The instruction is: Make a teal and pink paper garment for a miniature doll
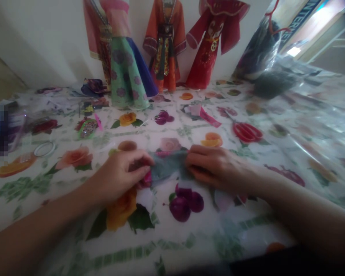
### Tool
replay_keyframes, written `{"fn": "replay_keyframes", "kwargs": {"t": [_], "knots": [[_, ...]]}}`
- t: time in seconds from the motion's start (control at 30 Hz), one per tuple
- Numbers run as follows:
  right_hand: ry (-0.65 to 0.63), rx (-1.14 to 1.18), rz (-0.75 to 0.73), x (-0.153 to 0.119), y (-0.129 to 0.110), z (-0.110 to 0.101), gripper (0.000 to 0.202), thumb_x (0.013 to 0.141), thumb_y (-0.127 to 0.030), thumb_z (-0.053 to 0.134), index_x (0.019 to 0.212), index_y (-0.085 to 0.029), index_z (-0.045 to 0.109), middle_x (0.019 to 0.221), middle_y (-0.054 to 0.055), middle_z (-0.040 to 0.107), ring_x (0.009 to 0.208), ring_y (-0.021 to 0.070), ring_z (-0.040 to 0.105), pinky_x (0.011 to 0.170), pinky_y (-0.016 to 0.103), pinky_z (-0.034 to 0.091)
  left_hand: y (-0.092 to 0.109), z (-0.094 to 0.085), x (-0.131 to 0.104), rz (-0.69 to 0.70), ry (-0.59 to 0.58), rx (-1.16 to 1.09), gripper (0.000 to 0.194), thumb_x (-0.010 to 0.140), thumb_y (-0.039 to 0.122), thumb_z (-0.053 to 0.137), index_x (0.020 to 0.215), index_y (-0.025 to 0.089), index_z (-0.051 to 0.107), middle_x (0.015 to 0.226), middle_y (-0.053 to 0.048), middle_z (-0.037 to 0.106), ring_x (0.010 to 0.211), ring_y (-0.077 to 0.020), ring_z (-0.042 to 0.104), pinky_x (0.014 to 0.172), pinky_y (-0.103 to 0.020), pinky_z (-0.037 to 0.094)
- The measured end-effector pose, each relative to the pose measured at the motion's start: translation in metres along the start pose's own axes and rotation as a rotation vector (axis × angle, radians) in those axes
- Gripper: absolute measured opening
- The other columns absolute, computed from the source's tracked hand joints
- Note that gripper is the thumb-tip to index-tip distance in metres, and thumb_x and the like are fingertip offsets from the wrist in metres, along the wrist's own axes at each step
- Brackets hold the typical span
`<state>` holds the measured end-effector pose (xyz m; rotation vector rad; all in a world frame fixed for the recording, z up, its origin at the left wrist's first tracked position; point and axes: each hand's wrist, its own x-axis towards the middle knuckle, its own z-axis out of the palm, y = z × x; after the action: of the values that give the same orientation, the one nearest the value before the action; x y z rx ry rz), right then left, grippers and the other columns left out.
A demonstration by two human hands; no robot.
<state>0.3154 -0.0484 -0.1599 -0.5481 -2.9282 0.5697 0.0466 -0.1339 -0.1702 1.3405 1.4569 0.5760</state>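
Observation:
A small piece of grey-green fabric (167, 165) with a bright pink edge at its left end stretches between my hands, low over the table. My left hand (129, 168) pinches that pink end between thumb and fingers. At the other end, my right hand (211, 163) is closed on the fabric, its fingertips curled under and partly hidden. Beyond my right hand lie scissors with red handles (247, 132). A pink strip (209, 117) rests on the table to the left of the scissors.
Doll-size costumes stand at the back: a green floral skirt (126, 73), an orange robe (164, 46) and a red dress (207, 50). A white ring (45, 143) and a green-edged beaded item (87, 128) lie left. Clear plastic (313, 126) spreads right over the fruit-patterned tablecloth (172, 241).

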Motion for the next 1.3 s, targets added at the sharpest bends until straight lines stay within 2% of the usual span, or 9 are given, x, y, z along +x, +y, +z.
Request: {"fn": "replay_keyframes", "kwargs": {"t": [0.13, 0.37, 0.57, 0.77, 0.93, 1.07, 1.3], "knots": [[0.045, -0.062, -0.017, -0.002, -0.001, 0.0, 0.019, 0.1, -0.021, 0.045, 0.097, -0.015, 0.063, 0.097, 0.008, 0.058, 0.079, 0.0177, 0.055, 0.069, 0.033, 0.047, 0.0, 0.001, 0.001, 0.016, 0.019, -0.021, 0.019, 0.09, 0.041, 0.063, 0.097, 0.024, 0.064, 0.075, 0.001, 0.068, 0.07, -0.0214, 0.072, 0.063, -0.031, 0.057], [0.005, -0.027, -0.023, 0.002, -0.002, 0.004, 0.015, 0.099, -0.024, 0.051, 0.101, -0.017, 0.064, 0.097, 0.008, 0.061, 0.084, 0.0188, 0.057, 0.075, 0.033, 0.048, 0.001, 0.0, 0.0, 0.011, 0.027, 0.009, 0.02, 0.088, 0.041, 0.064, 0.098, 0.024, 0.066, 0.077, 0.0, 0.071, 0.07, -0.0212, 0.072, 0.063, -0.031, 0.057], [0.004, -0.025, -0.034, 0.002, 0.0, 0.007, 0.016, 0.099, -0.023, 0.051, 0.097, -0.017, 0.066, 0.098, 0.009, 0.062, 0.083, 0.0187, 0.058, 0.074, 0.033, 0.048, 0.005, -0.004, -0.002, 0.056, 0.052, 0.095, 0.022, 0.089, 0.044, 0.062, 0.095, 0.024, 0.069, 0.074, 0.0, 0.07, 0.066, -0.0215, 0.072, 0.056, -0.029, 0.054], [0.009, -0.028, -0.037, 0.002, 0.003, 0.01, 0.017, 0.099, -0.019, 0.048, 0.095, -0.018, 0.064, 0.101, 0.009, 0.062, 0.083, 0.0195, 0.059, 0.074, 0.034, 0.048, 0.008, -0.006, -0.005, -0.021, 0.006, 0.091, 0.016, 0.089, 0.039, 0.062, 0.096, 0.025, 0.067, 0.078, 0.0, 0.07, 0.07, -0.0214, 0.071, 0.061, -0.031, 0.056], [0.021, -0.027, -0.039, -0.001, 0.002, 0.009, 0.015, 0.1, -0.024, 0.051, 0.097, -0.019, 0.065, 0.103, 0.01, 0.062, 0.085, 0.02, 0.06, 0.075, 0.034, 0.049, 0.008, -0.006, -0.004, 0.054, 0.064, 0.285, 0.013, 0.088, 0.034, 0.062, 0.092, 0.024, 0.069, 0.081, 0.0, 0.07, 0.072, -0.0198, 0.069, 0.065, -0.031, 0.051], [-0.001, -0.021, -0.033, -0.001, 0.001, 0.009, 0.017, 0.101, -0.025, 0.049, 0.098, -0.018, 0.064, 0.105, 0.01, 0.061, 0.086, 0.02, 0.06, 0.075, 0.035, 0.049, 0.001, -0.007, -0.003, 0.073, 0.041, 0.276, 0.015, 0.089, 0.037, 0.06, 0.094, 0.026, 0.069, 0.09, 0.0, 0.073, 0.083, -0.0219, 0.07, 0.068, -0.031, 0.051], [0.03, -0.044, -0.069, 0.002, 0.002, 0.014, 0.018, 0.101, -0.021, 0.046, 0.091, -0.018, 0.062, 0.098, 0.009, 0.06, 0.084, 0.0197, 0.057, 0.075, 0.034, 0.047, -0.003, -0.009, -0.001, 0.065, 0.025, 0.239, 0.012, 0.089, 0.034, 0.062, 0.093, 0.025, 0.068, 0.075, 0.002, 0.071, 0.068, -0.0173, 0.068, 0.059, -0.027, 0.05]]}}
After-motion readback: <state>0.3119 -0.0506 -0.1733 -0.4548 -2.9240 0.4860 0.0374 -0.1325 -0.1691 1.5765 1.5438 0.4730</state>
